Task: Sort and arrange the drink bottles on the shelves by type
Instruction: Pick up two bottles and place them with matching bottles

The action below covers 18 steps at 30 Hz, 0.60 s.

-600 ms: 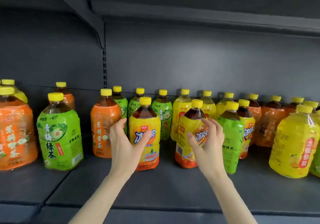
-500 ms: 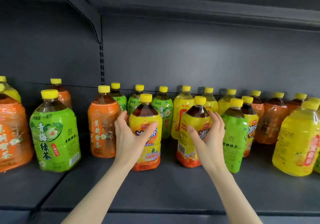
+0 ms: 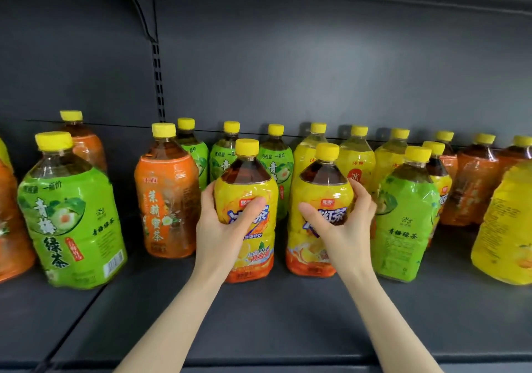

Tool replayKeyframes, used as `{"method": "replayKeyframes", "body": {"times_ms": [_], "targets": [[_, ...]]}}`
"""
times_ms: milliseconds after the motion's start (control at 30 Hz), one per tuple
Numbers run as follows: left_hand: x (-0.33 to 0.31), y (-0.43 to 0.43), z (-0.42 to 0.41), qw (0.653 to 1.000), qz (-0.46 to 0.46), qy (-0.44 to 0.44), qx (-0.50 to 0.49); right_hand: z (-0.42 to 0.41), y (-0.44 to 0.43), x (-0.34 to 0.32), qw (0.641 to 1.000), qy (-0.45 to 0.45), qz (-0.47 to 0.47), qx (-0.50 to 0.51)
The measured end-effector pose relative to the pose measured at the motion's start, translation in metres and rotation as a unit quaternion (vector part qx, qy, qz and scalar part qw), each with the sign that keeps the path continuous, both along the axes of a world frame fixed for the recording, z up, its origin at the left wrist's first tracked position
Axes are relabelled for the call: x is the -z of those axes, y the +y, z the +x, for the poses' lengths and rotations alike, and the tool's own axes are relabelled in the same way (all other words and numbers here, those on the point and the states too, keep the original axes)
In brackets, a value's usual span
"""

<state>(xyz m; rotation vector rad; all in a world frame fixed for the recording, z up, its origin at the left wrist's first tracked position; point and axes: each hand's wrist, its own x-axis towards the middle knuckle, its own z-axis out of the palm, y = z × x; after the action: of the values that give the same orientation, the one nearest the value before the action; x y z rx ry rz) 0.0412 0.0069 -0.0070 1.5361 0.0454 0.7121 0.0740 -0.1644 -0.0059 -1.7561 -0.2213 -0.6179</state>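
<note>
Bottles with yellow caps crowd the dark grey shelf (image 3: 273,320) on my feed, and two of them are in hand. The left hand (image 3: 221,228) grips a yellow-and-orange iced tea bottle (image 3: 250,254) just left of centre, thumb across the front of the label and fingers curled round its left side. The right hand (image 3: 347,228) holds a second iced tea bottle (image 3: 313,254) of the same kind, thumb on the front and fingers wrapped round the right shoulder. Both bottles are upright at the near part of the shelf, side by side with a narrow gap between them. I cannot tell whether their bases rest on the board or are lifted off it.

Left of the pair stands an orange jasmine tea bottle (image 3: 167,205), just beside the left hand's fingers. Further left and nearer to me is a green plum tea bottle (image 3: 69,220). Right of the pair, another green bottle (image 3: 406,228) stands close to the right hand's knuckles, and a large yellow bottle (image 3: 506,228) sits at the right edge.

Along the far wall I see a back row (image 3: 357,168): green labels behind the left hand, pale yellow ones behind the right hand, and orange ones toward the far right.
</note>
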Motion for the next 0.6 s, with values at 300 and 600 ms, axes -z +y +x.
{"method": "replayKeyframes", "body": {"times_ms": [300,600], "targets": [[0.001,-0.001,-0.007,0.999,-0.029,0.038,0.027,0.004,-0.002,-0.001,0.99,0.05,0.104,-0.082],[-0.009,-0.042,-0.047,0.998,-0.039,-0.014,0.039,-0.045,-0.039,-0.011,0.99,0.014,0.119,-0.068]]}}
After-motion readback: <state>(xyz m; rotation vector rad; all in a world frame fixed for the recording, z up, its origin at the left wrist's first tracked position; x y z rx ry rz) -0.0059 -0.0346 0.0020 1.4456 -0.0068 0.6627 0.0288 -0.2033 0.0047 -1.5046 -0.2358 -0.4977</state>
